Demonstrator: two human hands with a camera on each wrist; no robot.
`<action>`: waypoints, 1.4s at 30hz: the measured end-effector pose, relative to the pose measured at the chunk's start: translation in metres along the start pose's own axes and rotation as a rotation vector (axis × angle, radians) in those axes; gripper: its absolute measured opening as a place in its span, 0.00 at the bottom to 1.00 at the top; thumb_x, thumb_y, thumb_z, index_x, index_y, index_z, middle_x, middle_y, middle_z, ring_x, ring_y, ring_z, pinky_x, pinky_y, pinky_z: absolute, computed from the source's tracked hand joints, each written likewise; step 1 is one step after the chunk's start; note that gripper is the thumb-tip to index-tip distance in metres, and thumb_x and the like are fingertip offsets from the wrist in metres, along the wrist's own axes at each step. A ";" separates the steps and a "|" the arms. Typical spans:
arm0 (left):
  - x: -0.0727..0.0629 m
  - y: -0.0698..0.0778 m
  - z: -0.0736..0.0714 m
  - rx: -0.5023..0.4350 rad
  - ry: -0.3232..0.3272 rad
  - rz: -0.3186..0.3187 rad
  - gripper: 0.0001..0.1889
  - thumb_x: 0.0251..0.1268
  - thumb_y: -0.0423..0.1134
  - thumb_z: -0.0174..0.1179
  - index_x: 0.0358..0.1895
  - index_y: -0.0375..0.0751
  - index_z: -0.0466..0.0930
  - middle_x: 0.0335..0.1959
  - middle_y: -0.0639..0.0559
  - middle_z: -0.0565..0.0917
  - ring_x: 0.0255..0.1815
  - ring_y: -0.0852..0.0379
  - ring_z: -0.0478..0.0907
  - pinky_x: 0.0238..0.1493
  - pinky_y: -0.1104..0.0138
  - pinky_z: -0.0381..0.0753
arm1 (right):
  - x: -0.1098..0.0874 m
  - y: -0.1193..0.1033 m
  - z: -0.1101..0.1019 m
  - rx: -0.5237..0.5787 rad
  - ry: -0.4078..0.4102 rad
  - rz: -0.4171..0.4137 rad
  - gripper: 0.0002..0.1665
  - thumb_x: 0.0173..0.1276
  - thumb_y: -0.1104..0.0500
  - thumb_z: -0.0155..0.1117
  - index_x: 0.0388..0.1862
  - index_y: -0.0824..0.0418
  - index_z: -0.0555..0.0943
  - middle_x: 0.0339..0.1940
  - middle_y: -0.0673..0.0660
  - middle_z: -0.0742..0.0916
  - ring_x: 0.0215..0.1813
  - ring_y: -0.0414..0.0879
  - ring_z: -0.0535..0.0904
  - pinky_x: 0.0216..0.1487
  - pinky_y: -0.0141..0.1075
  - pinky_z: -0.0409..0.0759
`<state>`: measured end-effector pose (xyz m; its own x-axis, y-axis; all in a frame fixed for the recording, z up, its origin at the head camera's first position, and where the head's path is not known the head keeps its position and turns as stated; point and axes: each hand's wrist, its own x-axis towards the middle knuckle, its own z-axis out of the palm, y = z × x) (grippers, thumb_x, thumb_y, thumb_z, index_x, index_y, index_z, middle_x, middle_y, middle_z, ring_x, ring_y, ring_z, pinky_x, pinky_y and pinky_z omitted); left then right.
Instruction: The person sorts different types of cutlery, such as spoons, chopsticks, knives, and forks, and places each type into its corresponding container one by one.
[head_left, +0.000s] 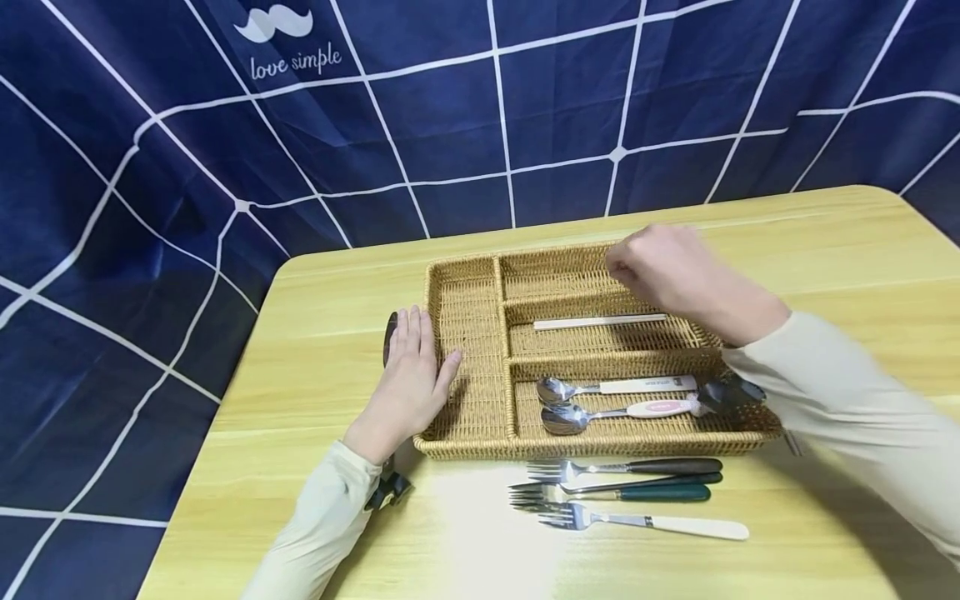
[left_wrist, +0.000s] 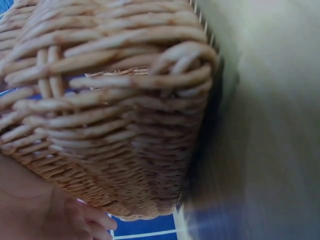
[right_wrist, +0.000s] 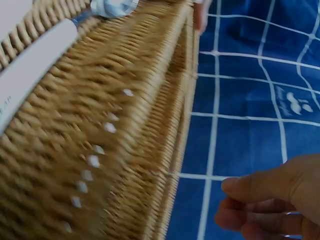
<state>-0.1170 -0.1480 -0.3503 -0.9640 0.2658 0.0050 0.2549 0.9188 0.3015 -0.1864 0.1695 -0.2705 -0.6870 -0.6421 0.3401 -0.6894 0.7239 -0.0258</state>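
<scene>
My left hand (head_left: 405,375) rests along the left wall of a divided wicker cutlery basket (head_left: 468,450), its fingers straight. In the left wrist view, part of that hand (left_wrist: 45,207) lies against the woven wall. Over the right part of the basket's back compartment hovers my right hand (head_left: 667,267). The right wrist view shows its thumb and fingers (right_wrist: 260,190) loosely curled with nothing between them. White chopsticks (head_left: 600,322) lie in the middle compartment. Two spoons, one white-handled (head_left: 645,385) and one with a pink patch (head_left: 660,408), lie in the front compartment.
Several forks lie in front of the basket, with black (head_left: 675,467), green (head_left: 663,493) and white (head_left: 697,527) handles. A dark rounded thing (head_left: 390,333) shows beside the left fingers. A blue, white-lined cloth (head_left: 450,108) hangs behind the wooden table (head_left: 315,333).
</scene>
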 end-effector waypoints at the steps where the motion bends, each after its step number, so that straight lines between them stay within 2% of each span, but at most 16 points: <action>1: 0.000 0.000 0.000 0.001 0.001 0.000 0.39 0.78 0.53 0.37 0.73 0.22 0.35 0.75 0.26 0.37 0.76 0.34 0.30 0.75 0.47 0.39 | -0.001 0.002 -0.004 -0.005 0.011 0.017 0.20 0.52 0.77 0.56 0.13 0.54 0.67 0.11 0.48 0.69 0.16 0.42 0.63 0.16 0.36 0.65; 3: 0.000 0.000 0.000 -0.001 -0.002 0.000 0.39 0.78 0.53 0.36 0.73 0.22 0.35 0.75 0.27 0.36 0.76 0.35 0.30 0.75 0.48 0.38 | -0.006 0.006 -0.012 -0.013 0.029 0.063 0.15 0.54 0.74 0.60 0.17 0.57 0.75 0.14 0.49 0.76 0.18 0.44 0.69 0.17 0.41 0.70; 6: -0.002 0.001 -0.001 -0.007 -0.013 -0.008 0.39 0.78 0.53 0.35 0.73 0.23 0.34 0.75 0.28 0.34 0.76 0.35 0.29 0.75 0.49 0.36 | -0.016 0.011 -0.021 -0.036 0.045 0.133 0.12 0.53 0.73 0.60 0.22 0.57 0.81 0.17 0.50 0.80 0.20 0.46 0.72 0.19 0.47 0.72; 10: -0.003 0.001 -0.002 -0.008 -0.021 -0.013 0.38 0.79 0.53 0.34 0.73 0.24 0.34 0.75 0.30 0.33 0.76 0.36 0.29 0.75 0.50 0.36 | -0.029 0.017 -0.026 -0.061 0.056 0.189 0.13 0.48 0.74 0.57 0.22 0.57 0.81 0.18 0.50 0.80 0.20 0.47 0.71 0.19 0.48 0.70; 17: -0.004 0.000 -0.002 -0.007 -0.028 -0.007 0.36 0.79 0.51 0.31 0.73 0.23 0.34 0.75 0.31 0.32 0.76 0.38 0.27 0.75 0.50 0.35 | -0.050 0.027 -0.031 -0.072 0.062 0.274 0.07 0.54 0.70 0.62 0.25 0.60 0.83 0.20 0.53 0.84 0.22 0.53 0.78 0.21 0.55 0.74; 25: -0.004 -0.001 0.000 0.004 -0.003 0.013 0.34 0.80 0.48 0.31 0.73 0.22 0.36 0.75 0.28 0.35 0.76 0.35 0.31 0.75 0.49 0.36 | -0.069 0.034 -0.035 -0.081 0.064 0.400 0.05 0.57 0.67 0.63 0.27 0.60 0.85 0.19 0.55 0.83 0.22 0.56 0.78 0.19 0.58 0.71; 31: -0.003 0.001 -0.001 0.004 -0.012 0.007 0.34 0.80 0.47 0.31 0.73 0.23 0.35 0.75 0.30 0.33 0.76 0.36 0.30 0.76 0.49 0.35 | -0.088 0.037 -0.033 -0.069 0.039 0.508 0.05 0.58 0.65 0.63 0.27 0.59 0.86 0.20 0.56 0.85 0.25 0.59 0.78 0.15 0.57 0.69; 42: -0.002 0.002 -0.003 0.017 -0.008 0.013 0.33 0.80 0.47 0.30 0.73 0.22 0.35 0.75 0.28 0.34 0.76 0.36 0.31 0.76 0.49 0.36 | -0.120 0.044 -0.024 -0.035 -0.041 0.593 0.05 0.59 0.63 0.64 0.30 0.62 0.86 0.24 0.58 0.88 0.28 0.63 0.80 0.17 0.55 0.69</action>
<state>-0.1146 -0.1480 -0.3471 -0.9600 0.2800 0.0012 0.2688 0.9202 0.2847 -0.1288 0.2845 -0.2901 -0.9613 -0.1342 0.2408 -0.1778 0.9693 -0.1697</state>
